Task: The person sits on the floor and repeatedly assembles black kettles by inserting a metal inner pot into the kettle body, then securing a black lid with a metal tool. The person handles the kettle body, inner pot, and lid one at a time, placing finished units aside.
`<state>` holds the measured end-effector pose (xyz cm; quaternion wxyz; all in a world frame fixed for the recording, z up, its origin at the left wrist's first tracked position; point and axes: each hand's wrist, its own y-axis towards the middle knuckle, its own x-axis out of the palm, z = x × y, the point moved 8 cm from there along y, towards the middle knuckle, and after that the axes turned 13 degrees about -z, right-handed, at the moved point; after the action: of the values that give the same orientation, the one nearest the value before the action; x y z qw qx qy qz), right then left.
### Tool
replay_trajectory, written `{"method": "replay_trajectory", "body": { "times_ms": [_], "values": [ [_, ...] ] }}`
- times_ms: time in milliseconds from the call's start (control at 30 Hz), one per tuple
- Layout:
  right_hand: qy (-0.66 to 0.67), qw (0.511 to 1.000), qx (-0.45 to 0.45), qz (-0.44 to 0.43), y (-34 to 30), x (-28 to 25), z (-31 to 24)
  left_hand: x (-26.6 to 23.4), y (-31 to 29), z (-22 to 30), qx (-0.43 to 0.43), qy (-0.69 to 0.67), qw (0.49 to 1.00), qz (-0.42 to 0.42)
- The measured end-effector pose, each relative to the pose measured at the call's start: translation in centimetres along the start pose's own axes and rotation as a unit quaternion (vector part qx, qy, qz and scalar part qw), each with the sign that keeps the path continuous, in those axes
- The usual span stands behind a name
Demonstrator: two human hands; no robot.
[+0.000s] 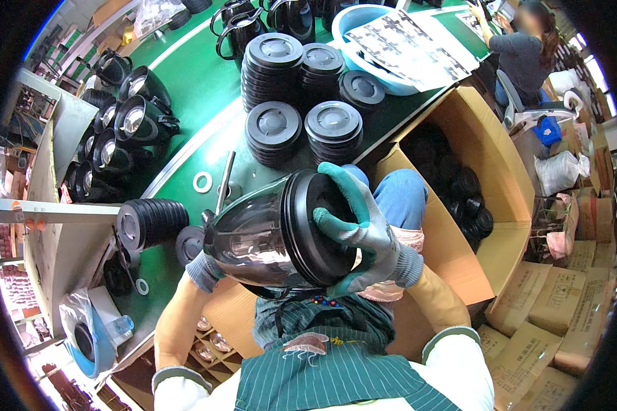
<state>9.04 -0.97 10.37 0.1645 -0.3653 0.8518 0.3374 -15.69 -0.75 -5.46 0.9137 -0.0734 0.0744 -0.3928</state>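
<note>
In the head view, the person held a glossy dark pot point(250, 240) lying on its side above the lap, just off the near edge of the green counter point(199, 154), its wide end turned toward the right. The gloved right hand point(371, 240) was laid over the round black cap point(328, 262) at that end, its fingers point(346, 183) parted and curved, gripping from the upper rim across the face to the lower edge. The left hand point(206, 271) reached behind the narrower end; the pot hid its fingers, so whether they were spread or pressed together could not be told.

As a judgement, the hold called for the left hand to keep the body steady while the right spread its pressure evenly round the rim, with the cap square to the pot. Pushing at one side only could have tilted it, and smooth gloves on a shiny wall might have slipped, so a broad grip was better than fingertips. Keeping clear of the upright metal rod point(225, 179) on the counter would have spared the glossy surface a knock.
</note>
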Motion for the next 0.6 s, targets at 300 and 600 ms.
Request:
{"method": "replay_trajectory", "body": {
  "times_ms": [300,600],
  "values": [
    [0.166,0.975,0.11,0.103,-0.8,1.1,2.5,-1.5,-2.6,3.1,0.043,0.044,0.99,0.13],
    [0.496,0.806,0.275,0.168,-4.7,6.0,7.2,-3.3,-6.4,12.4,0.131,0.393,0.838,0.356]
  ]
}}
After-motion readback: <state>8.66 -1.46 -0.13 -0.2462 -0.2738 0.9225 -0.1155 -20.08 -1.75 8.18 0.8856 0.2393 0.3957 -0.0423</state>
